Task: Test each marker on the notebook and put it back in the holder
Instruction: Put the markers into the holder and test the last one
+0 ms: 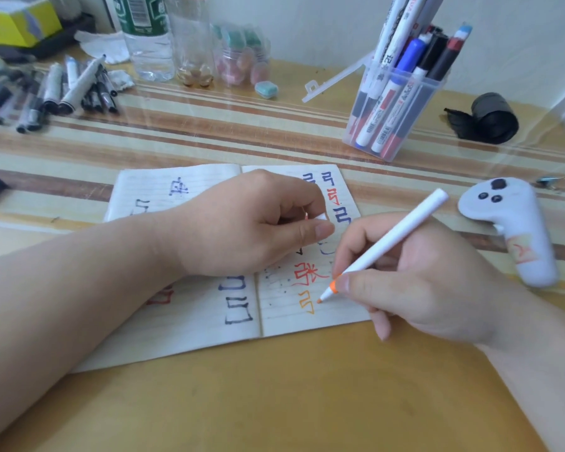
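Gripping a white-barrelled marker with an orange tip, the right hand has its thumb and fingers clamped round the lower barrel. The tip touches the right page of the open lined paper notebook, just right of an orange scribble, among red, blue and black marks. The left hand rests on the middle of the notebook, its curled fingers and thumb pinching a small white cap. The notebook lies on the near part of the yellow-brown wooden table. At far right, a clear plastic holder stands full of upright markers. A loose heap of grey and black markers lies at far left. A white handheld controller lies right of the notebook.
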### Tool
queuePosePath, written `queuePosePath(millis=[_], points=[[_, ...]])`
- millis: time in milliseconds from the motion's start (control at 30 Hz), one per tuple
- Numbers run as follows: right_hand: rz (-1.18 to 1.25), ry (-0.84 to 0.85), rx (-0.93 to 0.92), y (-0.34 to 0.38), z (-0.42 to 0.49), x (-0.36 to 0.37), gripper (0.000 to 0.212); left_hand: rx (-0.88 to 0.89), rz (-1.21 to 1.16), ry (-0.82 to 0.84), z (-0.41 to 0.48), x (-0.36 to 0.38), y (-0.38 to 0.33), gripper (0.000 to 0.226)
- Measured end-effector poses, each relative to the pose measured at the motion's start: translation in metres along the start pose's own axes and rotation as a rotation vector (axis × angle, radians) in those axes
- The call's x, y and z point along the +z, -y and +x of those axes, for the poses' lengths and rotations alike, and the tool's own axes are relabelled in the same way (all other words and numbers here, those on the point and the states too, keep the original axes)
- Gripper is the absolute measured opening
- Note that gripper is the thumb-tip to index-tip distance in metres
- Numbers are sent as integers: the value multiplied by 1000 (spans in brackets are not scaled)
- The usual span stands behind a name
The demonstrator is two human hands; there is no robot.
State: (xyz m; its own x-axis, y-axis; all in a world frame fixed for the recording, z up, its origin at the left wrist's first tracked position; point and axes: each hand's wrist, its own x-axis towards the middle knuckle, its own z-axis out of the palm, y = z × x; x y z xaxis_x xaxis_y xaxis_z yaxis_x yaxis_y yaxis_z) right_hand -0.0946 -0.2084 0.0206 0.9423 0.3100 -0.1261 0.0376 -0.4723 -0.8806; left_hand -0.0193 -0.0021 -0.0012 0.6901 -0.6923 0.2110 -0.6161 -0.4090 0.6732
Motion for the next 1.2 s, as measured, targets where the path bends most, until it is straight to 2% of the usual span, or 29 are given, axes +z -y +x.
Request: queuePosePath(millis=[233, 500, 700, 867, 1200], points=[[149, 5, 31, -4, 2, 2, 6, -41, -58, 16, 0, 0, 0, 28], [28, -1, 15, -1, 0, 3, 7, -74, -200, 2, -2, -1, -1, 30], [-42, -49, 7, -2, 1, 2, 12, -84, -183, 8, -2, 0, -3, 25], [105, -34, 33, -5, 1, 1, 5, -98, -147, 15, -1, -1, -5, 28], [23, -40, 1, -4, 0, 4, 6, -104, -132, 20, -2, -1, -6, 28]])
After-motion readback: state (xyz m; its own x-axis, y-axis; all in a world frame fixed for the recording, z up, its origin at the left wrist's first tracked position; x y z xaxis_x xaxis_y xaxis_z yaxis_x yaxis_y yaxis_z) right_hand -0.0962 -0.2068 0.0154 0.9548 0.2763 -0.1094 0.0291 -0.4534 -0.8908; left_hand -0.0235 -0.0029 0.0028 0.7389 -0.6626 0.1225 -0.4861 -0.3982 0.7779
